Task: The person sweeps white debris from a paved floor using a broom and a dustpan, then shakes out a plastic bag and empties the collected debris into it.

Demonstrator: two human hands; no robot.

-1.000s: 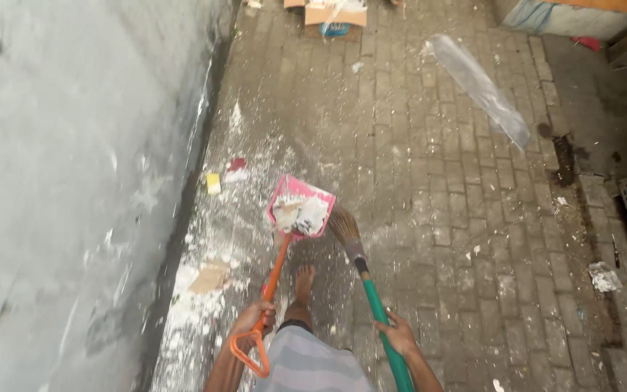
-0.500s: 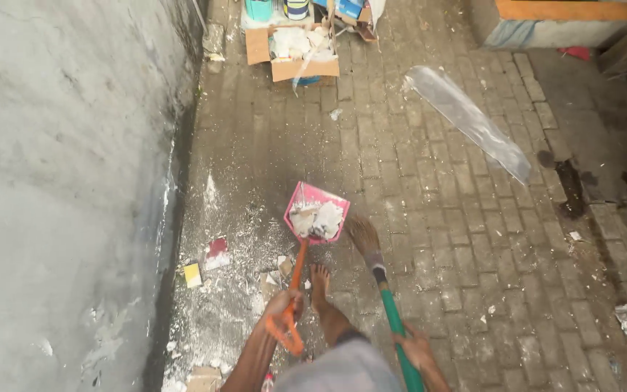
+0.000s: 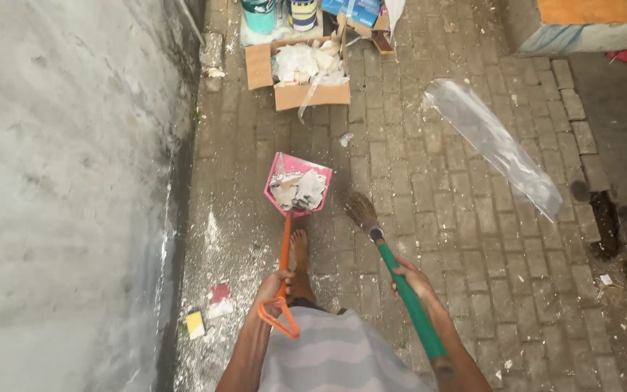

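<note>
Now carrying a loaded dustpan point(image 3: 297, 190) and broom point(image 3: 393, 272).
Left hand point(image 3: 275, 284) clenched on the dustpan handle, right hand point(image 3: 413, 278) gripping the broom; cardboard box point(image 3: 299, 71) straight ahead.

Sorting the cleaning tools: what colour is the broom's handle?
Green; the broom handle shows best in the head view, held by the right hand.

The pink plastic dustpan point(image 3: 297, 187) with a long orange handle is held level above the brick floor, its pan at 12 o'clock from the bare foot. It is full of white and grey debris pieces. The straw broom point(image 3: 393, 272) with a green stick slants at 3 o'clock from the dustpan, bristles pointing toward 11 o'clock.
</note>
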